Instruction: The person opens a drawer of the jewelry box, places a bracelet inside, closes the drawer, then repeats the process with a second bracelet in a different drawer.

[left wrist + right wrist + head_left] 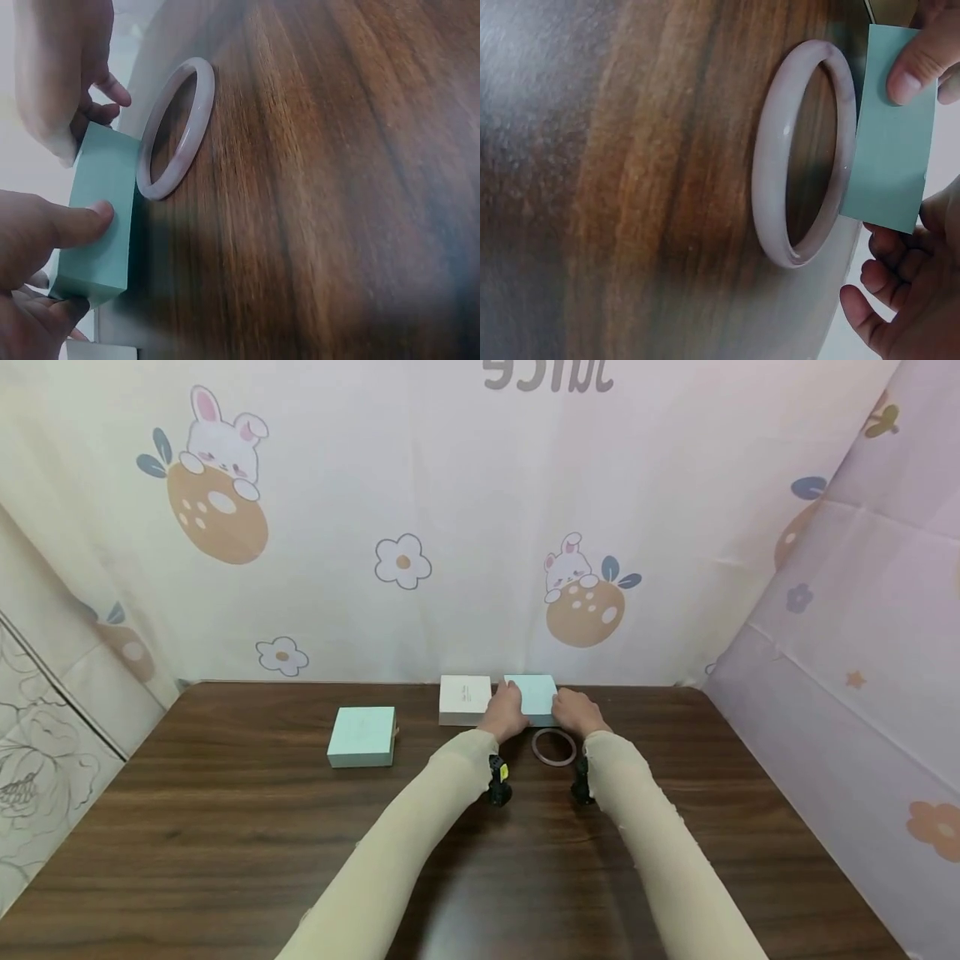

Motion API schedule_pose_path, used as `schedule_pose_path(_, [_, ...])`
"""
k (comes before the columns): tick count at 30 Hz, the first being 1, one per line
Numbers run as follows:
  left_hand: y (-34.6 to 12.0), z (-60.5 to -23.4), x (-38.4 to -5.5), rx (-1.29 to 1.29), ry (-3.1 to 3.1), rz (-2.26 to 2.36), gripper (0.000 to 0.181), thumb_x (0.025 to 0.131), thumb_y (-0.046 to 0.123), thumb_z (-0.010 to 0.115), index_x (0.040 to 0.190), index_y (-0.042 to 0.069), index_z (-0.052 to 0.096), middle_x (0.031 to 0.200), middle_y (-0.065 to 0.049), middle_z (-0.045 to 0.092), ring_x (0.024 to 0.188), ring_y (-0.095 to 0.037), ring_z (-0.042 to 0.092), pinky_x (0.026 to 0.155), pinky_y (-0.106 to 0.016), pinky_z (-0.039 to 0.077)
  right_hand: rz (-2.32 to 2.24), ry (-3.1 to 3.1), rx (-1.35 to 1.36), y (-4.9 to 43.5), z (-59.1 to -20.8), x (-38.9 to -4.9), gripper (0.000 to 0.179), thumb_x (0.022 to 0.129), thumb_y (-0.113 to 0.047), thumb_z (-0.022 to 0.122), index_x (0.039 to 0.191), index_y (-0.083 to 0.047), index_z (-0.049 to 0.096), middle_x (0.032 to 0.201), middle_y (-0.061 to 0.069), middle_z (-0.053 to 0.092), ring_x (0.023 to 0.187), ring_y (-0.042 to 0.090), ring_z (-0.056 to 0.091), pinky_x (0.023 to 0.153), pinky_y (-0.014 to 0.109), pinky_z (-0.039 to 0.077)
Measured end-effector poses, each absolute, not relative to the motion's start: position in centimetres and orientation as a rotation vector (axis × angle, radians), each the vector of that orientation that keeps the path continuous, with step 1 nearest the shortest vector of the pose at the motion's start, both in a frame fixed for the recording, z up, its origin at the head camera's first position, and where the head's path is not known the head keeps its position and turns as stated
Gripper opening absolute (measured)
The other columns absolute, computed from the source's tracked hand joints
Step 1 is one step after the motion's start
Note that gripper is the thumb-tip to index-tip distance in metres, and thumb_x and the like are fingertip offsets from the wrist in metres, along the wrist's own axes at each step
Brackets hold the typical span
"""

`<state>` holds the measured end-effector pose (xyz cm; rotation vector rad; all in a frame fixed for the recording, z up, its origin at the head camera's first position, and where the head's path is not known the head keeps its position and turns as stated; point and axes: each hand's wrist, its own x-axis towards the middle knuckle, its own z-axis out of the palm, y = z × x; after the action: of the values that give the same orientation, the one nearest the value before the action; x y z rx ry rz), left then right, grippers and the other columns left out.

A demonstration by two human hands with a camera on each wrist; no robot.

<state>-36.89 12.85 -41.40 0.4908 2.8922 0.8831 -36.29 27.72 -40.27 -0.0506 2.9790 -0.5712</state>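
A mint-green box (535, 694) sits near the back edge of the wooden table, between both hands. My left hand (506, 713) grips its left end, with the thumb (911, 79) flat against the front face and the other fingers round the side. At the right end, my right hand (577, 713) holds the box by its corner; the lower fingers (881, 281) are loosely curled beside it. A pale pinkish-white bangle (536, 752) lies flat on the table right in front of the box, nearly at its front face in both wrist views.
A white box (463, 695) with small lettering stands just left of my left hand. Farther left is another mint-green box (362, 737) with a small tab at its side. The brown table (225, 827) ends at a patterned curtain (337, 485) behind and on the right.
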Motion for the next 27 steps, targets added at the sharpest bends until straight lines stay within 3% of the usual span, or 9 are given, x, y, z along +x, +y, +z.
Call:
schedule_pose_path(6, [13.2,-41.4,-36.7,0.430,2.873,0.844,0.076,0.089,0.018,0.068,0.144,-0.013,0.025,0.152,-0.028,0.018,0.120,-0.032,0.051,0.093,-0.034,0.044,-0.587,2.966,-0.056,27.9,-40.4,-35.9,0.040,0.104,-0.019,0.028,0.113,0.006,0.058,0.106,0.023,0.059,0.091,0.033,0.055,0.084,0.050,0.041])
schedule_pose_path(16, [13.5,-41.7,-36.3,0.409,2.877,0.872,0.076,0.090,0.016,0.066,0.143,-0.016,0.022,0.150,-0.032,0.018,0.120,-0.034,0.050,0.091,-0.035,0.046,-0.618,2.956,-0.023,27.9,-40.4,-35.3,0.041,0.104,-0.020,0.027,0.108,0.005,0.059,0.104,0.021,0.060,0.090,0.032,0.057,0.082,0.048,0.043])
schedule_pose_path(23, [13.3,-41.2,-35.9,0.410,2.888,0.894,0.077,0.089,0.014,0.065,0.145,-0.014,0.019,0.151,-0.030,0.017,0.136,-0.033,0.029,0.103,-0.035,0.035,-0.590,2.984,-0.021,28.0,-39.7,-34.5,0.040,0.103,-0.022,0.027,0.096,0.000,0.060,0.090,0.015,0.060,0.080,0.029,0.053,0.080,0.047,0.042])
schedule_pose_path(27, [12.9,-39.8,-35.9,0.493,2.904,0.905,0.079,0.088,0.015,0.067,0.144,-0.015,0.020,0.150,-0.028,0.021,0.137,-0.032,0.029,0.104,-0.034,0.033,-0.550,3.038,-0.068,28.8,-39.2,-34.3,0.040,0.103,-0.022,0.029,0.107,0.002,0.061,0.098,0.017,0.061,0.090,0.032,0.056,0.088,0.052,0.039])
